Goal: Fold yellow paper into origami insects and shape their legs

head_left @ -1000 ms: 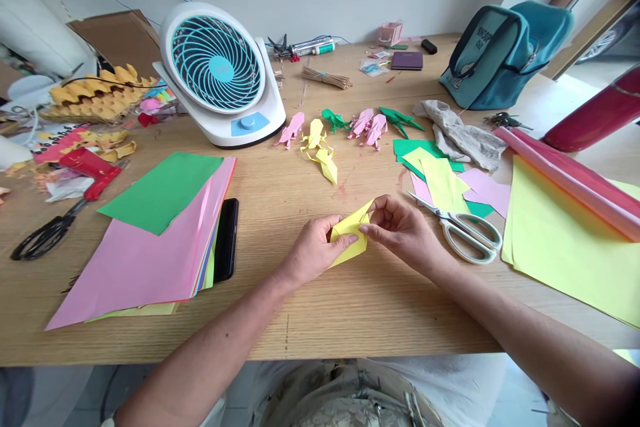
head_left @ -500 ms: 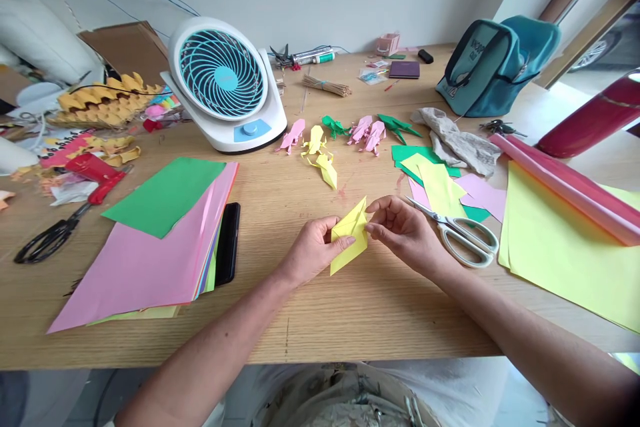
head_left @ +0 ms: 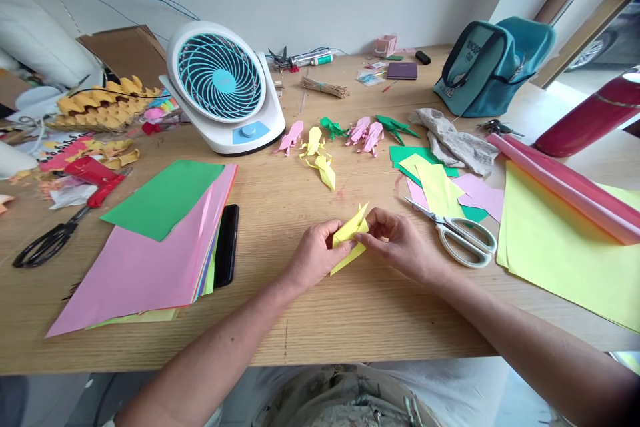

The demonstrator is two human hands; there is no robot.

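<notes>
A folded piece of yellow paper (head_left: pixel 351 230) is held above the near middle of the table, one flap standing up at its top. My left hand (head_left: pixel 320 250) grips its left side, thumb across the front and fingers behind. On the right edge, my right hand (head_left: pixel 393 237) pinches the paper between thumb and curled fingers. Beyond them lie folded paper figures: yellow ones (head_left: pixel 325 170), pink ones (head_left: pixel 373 138) and green ones (head_left: pixel 394 127). Close to my right hand rest white-handled scissors (head_left: pixel 465 240), their blades pointing toward the paper scraps (head_left: pixel 437 190).
Left of my hands are a stack of coloured paper (head_left: pixel 145 267), a black phone (head_left: pixel 227 247) and black-handled scissors (head_left: pixel 47 243). A white fan (head_left: pixel 225 87) stands behind. To the right are yellow sheets (head_left: pixel 565 247), a pink roll (head_left: pixel 565 187), a red bottle (head_left: pixel 590 117) and a teal bag (head_left: pixel 493 70).
My right fingers have closed onto the yellow paper's right edge, and a flap has been lifted and bent over. The left thumb still presses the front.
</notes>
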